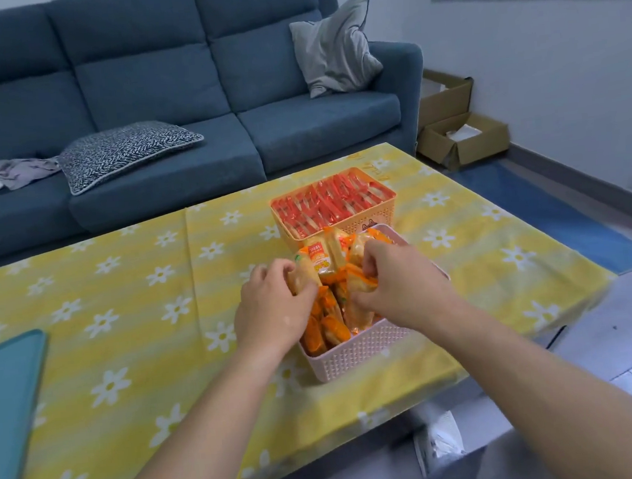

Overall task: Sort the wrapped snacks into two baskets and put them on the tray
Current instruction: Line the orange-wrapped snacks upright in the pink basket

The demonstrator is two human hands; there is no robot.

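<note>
A pink basket (358, 350) stands near the table's front right and holds several orange wrapped snacks (328, 328). My left hand (271, 308) grips snacks at the basket's left side. My right hand (402, 281) is closed on snacks at its right side. Between the hands several orange packets (321, 256) stand up above the rim. Just behind, touching the pink one, an orange basket (377, 216) is filled with rows of red wrapped snacks (328, 204). A teal tray (8, 411) lies at the table's left edge, partly out of frame.
The table wears a yellow cloth with white flowers (143, 331). A blue sofa (164, 99) with cushions stands behind it. Open cardboard boxes (458, 139) sit on the floor at the back right, and a blue mat (556, 210) lies beside the table.
</note>
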